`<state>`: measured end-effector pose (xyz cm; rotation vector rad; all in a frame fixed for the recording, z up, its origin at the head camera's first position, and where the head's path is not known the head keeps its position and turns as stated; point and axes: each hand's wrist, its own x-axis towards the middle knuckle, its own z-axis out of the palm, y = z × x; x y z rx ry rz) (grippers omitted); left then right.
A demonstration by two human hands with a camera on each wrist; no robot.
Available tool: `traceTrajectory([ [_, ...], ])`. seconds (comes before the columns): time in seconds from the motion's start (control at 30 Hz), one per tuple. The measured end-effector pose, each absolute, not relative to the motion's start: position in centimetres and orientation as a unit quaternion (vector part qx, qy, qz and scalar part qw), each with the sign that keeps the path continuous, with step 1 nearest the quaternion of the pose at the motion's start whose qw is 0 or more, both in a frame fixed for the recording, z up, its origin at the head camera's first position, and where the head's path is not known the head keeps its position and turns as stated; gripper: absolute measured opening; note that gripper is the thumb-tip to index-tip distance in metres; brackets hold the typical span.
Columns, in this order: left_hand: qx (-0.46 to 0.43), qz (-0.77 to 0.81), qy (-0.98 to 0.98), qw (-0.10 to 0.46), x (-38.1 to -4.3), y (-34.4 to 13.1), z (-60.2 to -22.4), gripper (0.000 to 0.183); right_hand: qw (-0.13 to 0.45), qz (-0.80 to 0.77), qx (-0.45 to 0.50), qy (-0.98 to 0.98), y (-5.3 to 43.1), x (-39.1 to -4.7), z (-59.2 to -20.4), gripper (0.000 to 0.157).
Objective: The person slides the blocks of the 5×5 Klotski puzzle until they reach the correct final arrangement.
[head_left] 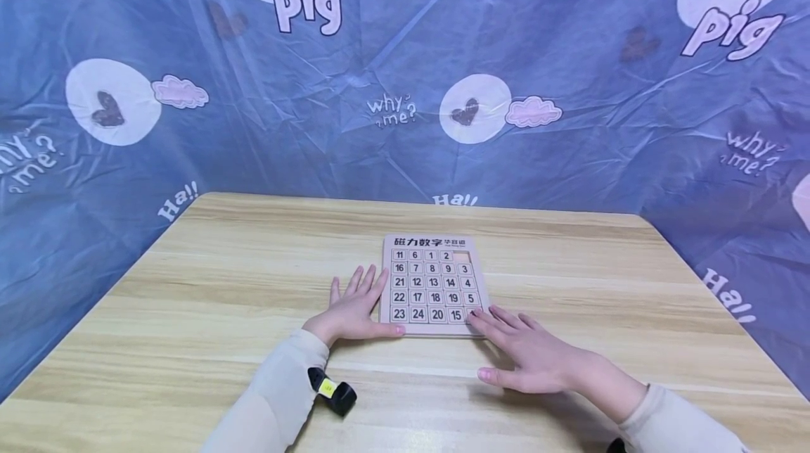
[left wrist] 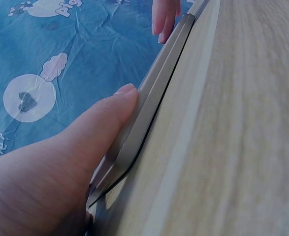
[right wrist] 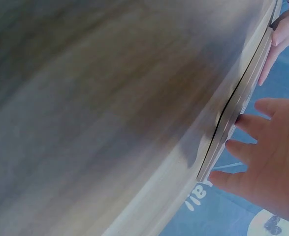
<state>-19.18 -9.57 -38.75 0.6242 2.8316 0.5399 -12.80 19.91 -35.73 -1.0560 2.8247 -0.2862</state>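
Note:
A grey number sliding puzzle (head_left: 433, 330) lies flat on the wooden table, with several numbered tiles and one gap at its top right corner. My left hand (head_left: 354, 312) rests against the puzzle's left side, fingers spread and thumb on the lower left corner of the frame. In the left wrist view, the thumb (left wrist: 110, 110) lies along the board's edge. At the puzzle's lower right, my right hand (head_left: 538, 358) has its fingers extended, a fingertip over the bottom right tile, partly hiding it. The right wrist view shows the right hand (right wrist: 272, 157) palm-side, fingers apart beside the board.
The light wood table (head_left: 209, 284) extends around the puzzle on all sides. A blue printed cloth (head_left: 354, 150) hangs behind the table and along both sides. A black strap with a yellow label (head_left: 328, 388) sits on the left wrist.

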Motion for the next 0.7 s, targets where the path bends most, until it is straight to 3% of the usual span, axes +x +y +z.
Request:
traceTrajectory([
  [0.7,0.21,0.187,0.955,0.096,-19.2,-9.5,-38.7,0.107,0.047,-0.078,-0.333,0.939,19.5,-13.9,-36.0,0.073],
])
